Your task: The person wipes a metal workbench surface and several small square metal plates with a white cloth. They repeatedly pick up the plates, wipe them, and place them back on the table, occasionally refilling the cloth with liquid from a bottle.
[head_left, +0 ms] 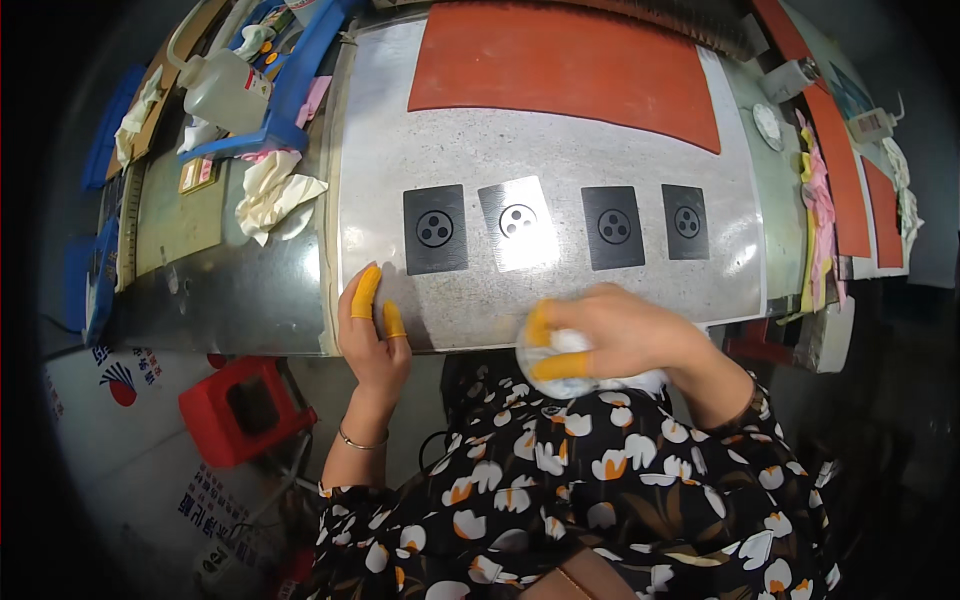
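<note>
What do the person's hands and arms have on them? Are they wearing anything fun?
The left hand and right hand each show two yellow finger covers. A thin silvery bracelet circles the left wrist. The sleeves are black, printed with white-and-orange flowers.

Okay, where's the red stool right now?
In the head view, the red stool is at lower left, just below the table's edge and down-left of the person's left hand.
</note>
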A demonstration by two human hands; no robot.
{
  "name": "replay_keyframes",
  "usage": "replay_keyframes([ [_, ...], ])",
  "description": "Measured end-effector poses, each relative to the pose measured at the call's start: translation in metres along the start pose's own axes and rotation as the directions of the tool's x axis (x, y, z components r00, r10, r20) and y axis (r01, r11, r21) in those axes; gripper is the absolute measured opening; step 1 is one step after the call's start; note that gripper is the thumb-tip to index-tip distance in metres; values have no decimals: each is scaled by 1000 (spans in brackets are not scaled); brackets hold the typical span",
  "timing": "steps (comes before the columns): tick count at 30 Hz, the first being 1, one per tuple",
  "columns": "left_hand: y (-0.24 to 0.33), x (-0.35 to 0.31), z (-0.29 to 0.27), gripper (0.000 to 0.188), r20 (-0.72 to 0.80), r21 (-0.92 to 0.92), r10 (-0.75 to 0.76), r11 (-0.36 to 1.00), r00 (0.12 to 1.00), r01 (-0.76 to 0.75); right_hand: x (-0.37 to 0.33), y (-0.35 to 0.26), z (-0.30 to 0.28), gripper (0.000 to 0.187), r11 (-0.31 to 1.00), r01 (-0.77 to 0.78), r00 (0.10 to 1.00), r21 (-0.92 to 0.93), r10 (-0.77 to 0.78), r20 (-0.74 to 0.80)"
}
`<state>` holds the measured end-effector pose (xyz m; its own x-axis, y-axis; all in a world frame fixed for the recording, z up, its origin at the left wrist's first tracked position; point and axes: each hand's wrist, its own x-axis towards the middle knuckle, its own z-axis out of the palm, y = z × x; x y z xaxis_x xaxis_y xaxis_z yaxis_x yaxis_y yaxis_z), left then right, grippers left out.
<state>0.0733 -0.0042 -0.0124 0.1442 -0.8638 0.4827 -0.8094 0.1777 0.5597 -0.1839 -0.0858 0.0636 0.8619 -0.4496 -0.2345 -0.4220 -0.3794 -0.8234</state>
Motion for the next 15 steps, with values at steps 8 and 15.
replay_keyframes([
  [8, 2, 0, 7, 37, -42, 115, -30, 993, 999, 34, -163, 117, -33, 21, 679, 118, 702, 725, 459, -545],
  [15, 6, -1, 11, 34, -68, 161, -45, 985, 997, 55, -192, 166, -35, 28, 645, 393, 467, 655, 474, -747],
])
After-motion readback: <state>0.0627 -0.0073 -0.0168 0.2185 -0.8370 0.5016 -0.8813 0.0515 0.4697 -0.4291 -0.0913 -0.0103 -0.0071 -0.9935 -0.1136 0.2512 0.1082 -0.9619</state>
